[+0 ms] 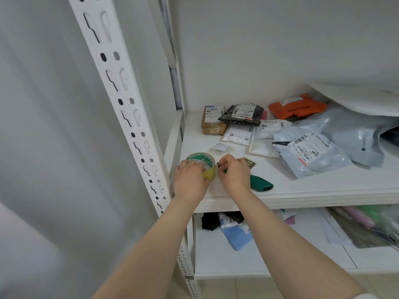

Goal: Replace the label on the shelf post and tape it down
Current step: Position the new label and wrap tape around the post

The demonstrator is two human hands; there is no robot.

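A roll of yellowish tape (206, 164) with a green-and-white core stands on the white shelf board (302, 190). My left hand (190, 178) grips the roll from the left. My right hand (233, 173) pinches something small at the roll's right edge, likely the tape's end. Under that hand lies a green-handled cutter (261, 183). A dark label plate reading "03" (250, 163) lies just behind my right hand. A small white paper slip (220, 147) lies farther back. The white perforated shelf post (129, 108) runs diagonally on the left.
Several parcels and mailer bags are heaped at the back right: a brown box (212, 123), a black bag (243, 114), an orange bag (298, 106), grey bags (313, 152). The lower shelf (280, 255) holds more bags and papers. A white wall is behind.
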